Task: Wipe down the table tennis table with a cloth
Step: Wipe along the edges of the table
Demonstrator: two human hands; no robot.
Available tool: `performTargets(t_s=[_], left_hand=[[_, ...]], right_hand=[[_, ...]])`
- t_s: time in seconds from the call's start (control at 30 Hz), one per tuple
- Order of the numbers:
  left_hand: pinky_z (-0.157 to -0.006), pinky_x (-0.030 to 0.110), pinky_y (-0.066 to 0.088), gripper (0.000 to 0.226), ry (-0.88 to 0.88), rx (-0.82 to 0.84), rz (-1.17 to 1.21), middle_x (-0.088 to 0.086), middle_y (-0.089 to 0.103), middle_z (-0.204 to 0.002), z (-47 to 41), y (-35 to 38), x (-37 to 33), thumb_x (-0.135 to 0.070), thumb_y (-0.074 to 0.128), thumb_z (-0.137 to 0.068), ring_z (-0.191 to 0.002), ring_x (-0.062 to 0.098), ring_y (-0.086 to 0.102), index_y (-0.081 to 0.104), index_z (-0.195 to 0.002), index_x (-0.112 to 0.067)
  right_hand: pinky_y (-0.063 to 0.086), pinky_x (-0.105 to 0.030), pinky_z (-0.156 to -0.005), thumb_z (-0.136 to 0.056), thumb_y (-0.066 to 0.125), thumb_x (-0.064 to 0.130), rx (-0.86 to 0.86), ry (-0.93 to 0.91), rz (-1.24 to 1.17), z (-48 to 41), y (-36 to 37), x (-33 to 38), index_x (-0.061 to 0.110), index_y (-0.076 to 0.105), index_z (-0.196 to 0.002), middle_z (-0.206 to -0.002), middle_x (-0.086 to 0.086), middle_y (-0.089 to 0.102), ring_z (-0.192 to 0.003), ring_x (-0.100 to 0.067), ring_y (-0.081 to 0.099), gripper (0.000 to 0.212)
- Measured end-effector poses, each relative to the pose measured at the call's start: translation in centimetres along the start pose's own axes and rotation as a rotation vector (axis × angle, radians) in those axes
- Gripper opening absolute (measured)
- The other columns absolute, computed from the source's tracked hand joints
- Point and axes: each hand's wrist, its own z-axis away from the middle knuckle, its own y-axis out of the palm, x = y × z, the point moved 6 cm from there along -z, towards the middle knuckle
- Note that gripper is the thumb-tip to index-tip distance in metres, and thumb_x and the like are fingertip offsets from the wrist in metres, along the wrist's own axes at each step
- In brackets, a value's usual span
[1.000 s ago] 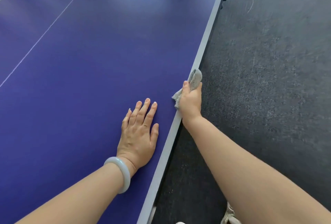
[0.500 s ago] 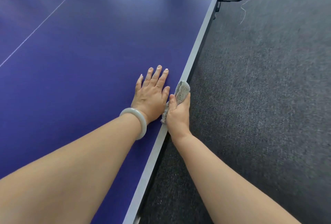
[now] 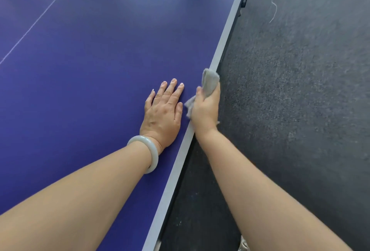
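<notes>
Grey crumpled cloth (image 3: 210,82), gripped in right hand (image 3: 205,110), on table (image 3: 100,60) edge

The table tennis table (image 3: 100,70) is deep violet-blue, with a thin white line (image 3: 40,18) at far left and a pale grey band (image 3: 224,36) along its right edge. The cloth (image 3: 210,82) is plain light grey, the bangle (image 3: 152,150) milky pale green. The carpet (image 3: 300,110) on the right is dark grey, flecked lighter.
</notes>
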Motion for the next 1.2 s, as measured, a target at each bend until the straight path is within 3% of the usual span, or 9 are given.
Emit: performTargets(t_s=[0.13, 0.27, 0.43, 0.53, 0.63, 0.77, 0.83, 1.0, 1.2], left_hand=[[-0.124, 0.039, 0.003, 0.052, 0.007, 0.008, -0.033, -0.008, 0.014, -0.165, 0.1, -0.1, 0.0, -0.028, 0.027, -0.106, -0.153, 0.011, 0.004, 0.020, -0.157, -0.027], [-0.124, 0.037, 0.001, 0.057, -0.009, 0.034, -0.041, -0.009, 0.012, -0.165, 0.1, -0.1, -0.1, -0.034, 0.018, -0.101, -0.152, 0.010, 0.002, 0.019, -0.157, -0.028], [-0.124, 0.036, 0.001, 0.058, -0.002, 0.041, -0.060, -0.010, 0.011, -0.164, 0.1, -0.2, -0.4, -0.037, 0.012, -0.100, -0.152, 0.009, 0.002, 0.019, -0.157, -0.028], [-0.124, 0.037, 0.002, 0.061, -0.003, 0.050, -0.076, -0.010, 0.010, -0.165, 0.2, -0.2, -0.5, -0.039, 0.007, -0.098, -0.152, 0.009, 0.001, 0.017, -0.158, -0.028], [-0.124, 0.036, 0.001, 0.057, -0.014, 0.065, -0.075, -0.010, 0.009, -0.165, 0.2, -0.1, -0.4, -0.036, 0.015, -0.101, -0.152, 0.009, -0.001, 0.017, -0.158, -0.028], [-0.124, 0.036, 0.003, 0.058, -0.025, 0.071, -0.068, -0.011, 0.010, -0.164, 0.1, -0.3, -0.6, -0.037, 0.014, -0.099, -0.152, 0.009, 0.002, 0.019, -0.157, -0.028], [-0.124, 0.036, 0.003, 0.061, -0.024, 0.073, -0.074, -0.011, 0.011, -0.164, 0.1, -0.4, -0.6, -0.040, 0.009, -0.098, -0.152, 0.008, 0.002, 0.019, -0.157, -0.029], [-0.124, 0.037, 0.005, 0.061, -0.022, 0.073, -0.055, -0.012, 0.013, -0.164, 0.1, -0.4, -0.6, -0.040, 0.012, -0.098, -0.152, 0.007, 0.004, 0.023, -0.156, -0.028], [-0.124, 0.036, 0.002, 0.062, -0.018, 0.093, -0.072, -0.012, 0.010, -0.164, 0.1, -0.4, -0.7, -0.041, 0.010, -0.097, -0.152, 0.007, 0.001, 0.020, -0.157, -0.029]], right_hand=[[0.022, -0.040, -0.123, -0.102, 0.050, 0.030, 0.095, 0.030, -0.070, 9.3, -0.4, -4.3, 0.022, 0.010, -0.159, -0.163, 0.003, 0.022, -0.149, -0.007, 0.021, 0.070], [0.024, -0.029, -0.121, -0.103, 0.049, 0.026, 0.016, 0.007, -0.055, 4.3, -0.1, -1.8, 0.013, 0.020, -0.156, -0.158, -0.003, 0.032, -0.144, -0.008, 0.030, 0.062], [0.027, -0.044, -0.119, -0.104, 0.045, 0.029, 0.022, 0.051, -0.020, -4.6, -0.1, 1.2, 0.008, 0.019, -0.155, -0.153, -0.009, 0.035, -0.136, -0.021, 0.038, 0.061], [0.022, -0.048, -0.121, -0.104, 0.045, 0.028, 0.047, -0.002, -0.061, 0.2, -0.2, -1.0, 0.016, 0.011, -0.158, -0.158, -0.016, 0.029, -0.140, -0.023, 0.033, 0.065], [0.026, -0.062, -0.116, -0.099, 0.046, 0.043, 0.156, 0.091, -0.058, 7.6, 0.2, -3.9, 0.037, -0.002, -0.157, -0.159, -0.025, 0.025, -0.147, -0.040, 0.025, 0.075], [0.020, -0.045, -0.122, -0.102, 0.052, 0.025, 0.089, 0.056, 0.001, 2.0, 0.0, -1.7, 0.010, 0.009, -0.158, -0.162, -0.014, 0.021, -0.151, -0.024, 0.020, 0.072], [0.020, -0.041, -0.122, -0.101, 0.052, 0.026, 0.068, 0.064, 0.006, -3.1, -0.1, 0.6, 0.003, 0.015, -0.156, -0.161, -0.013, 0.025, -0.150, -0.022, 0.023, 0.069], [0.037, -0.044, -0.112, -0.098, 0.056, 0.042, 0.038, 0.150, -0.006, -8.4, -0.3, 1.8, 0.007, 0.030, -0.150, -0.147, -0.013, 0.043, -0.133, -0.028, 0.046, 0.068], [0.045, -0.041, -0.102, -0.098, 0.053, 0.048, 0.062, 0.184, 0.013, -8.3, -0.5, 1.0, 0.009, 0.031, -0.148, -0.139, -0.015, 0.046, -0.121, -0.029, 0.053, 0.068]])
